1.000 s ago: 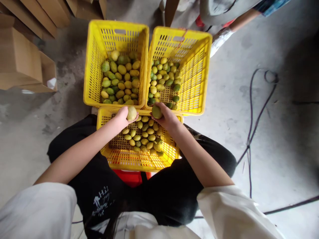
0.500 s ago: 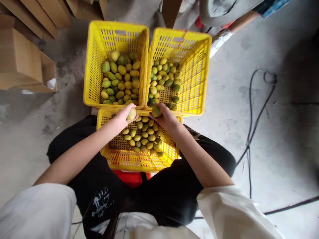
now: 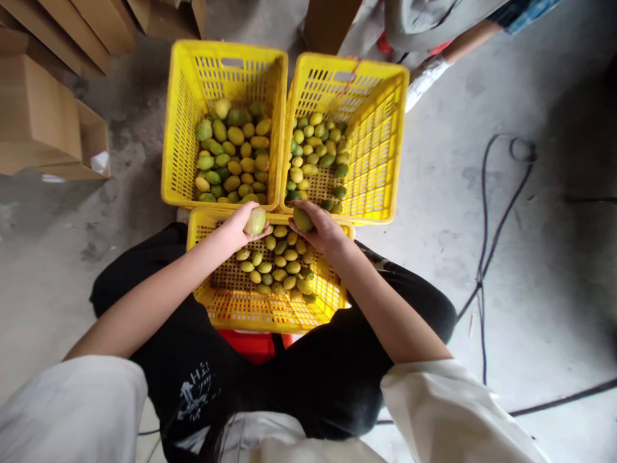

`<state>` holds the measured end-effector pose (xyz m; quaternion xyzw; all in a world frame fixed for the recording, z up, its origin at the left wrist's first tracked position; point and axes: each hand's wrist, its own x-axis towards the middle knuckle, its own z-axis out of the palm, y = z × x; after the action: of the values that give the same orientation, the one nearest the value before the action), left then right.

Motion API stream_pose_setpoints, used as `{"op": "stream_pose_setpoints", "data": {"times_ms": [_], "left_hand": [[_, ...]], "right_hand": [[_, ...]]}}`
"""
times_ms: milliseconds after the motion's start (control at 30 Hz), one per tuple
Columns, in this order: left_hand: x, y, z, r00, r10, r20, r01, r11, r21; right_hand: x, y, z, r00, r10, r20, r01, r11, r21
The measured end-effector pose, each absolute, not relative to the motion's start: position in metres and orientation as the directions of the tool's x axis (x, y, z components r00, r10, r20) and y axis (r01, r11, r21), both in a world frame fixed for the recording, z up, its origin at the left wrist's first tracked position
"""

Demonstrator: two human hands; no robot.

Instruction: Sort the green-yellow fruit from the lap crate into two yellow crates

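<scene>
My left hand (image 3: 237, 226) is closed round a yellow-green fruit (image 3: 255, 221) above the far rim of the near yellow crate (image 3: 231, 305), which sits between my knees and holds several small fruits. My right hand (image 3: 324, 231) grips a greener fruit (image 3: 303, 219) at the same rim. Just beyond stand two more yellow crates: the left crate (image 3: 179, 128) holds several larger yellow and green fruits, the right crate (image 3: 376, 148) holds several smaller ones.
Cardboard boxes (image 3: 38, 109) lie at the far left. Another person's arm and clothing (image 3: 434, 32) show at the top right. Black cables (image 3: 486, 257) run over the concrete floor on the right. A red stool (image 3: 250, 344) shows under the near crate.
Both hands have stayed over the near crate's far rim, turning their fruits slightly. The left hand's fruit now shows a greener side.
</scene>
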<state>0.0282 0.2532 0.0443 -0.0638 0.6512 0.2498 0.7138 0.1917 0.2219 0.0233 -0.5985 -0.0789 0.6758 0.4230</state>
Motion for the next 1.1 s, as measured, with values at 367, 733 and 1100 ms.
{"op": "stream_pose_setpoints", "data": {"times_ms": [367, 733, 1100], "left_hand": [[0.021, 0.27, 0.05, -0.018, 0.446, -0.895, -0.529, 0.755, 0.387], [0.02, 0.27, 0.043, -0.016, 0.361, -0.932, -0.537, 0.784, 0.313], [0.023, 0.268, 0.039, -0.093, 0.487, -0.868, -0.515, 0.723, 0.461]], "right_hand": [[0.191, 0.231, 0.019, 0.149, 0.509, -0.848, -0.525, -0.686, -0.504], [0.186, 0.225, 0.033, 0.104, 0.677, -0.728, -0.489, -0.603, -0.63], [0.191, 0.228, 0.02, 0.065, 0.597, -0.799, -0.453, -0.696, -0.557]]}}
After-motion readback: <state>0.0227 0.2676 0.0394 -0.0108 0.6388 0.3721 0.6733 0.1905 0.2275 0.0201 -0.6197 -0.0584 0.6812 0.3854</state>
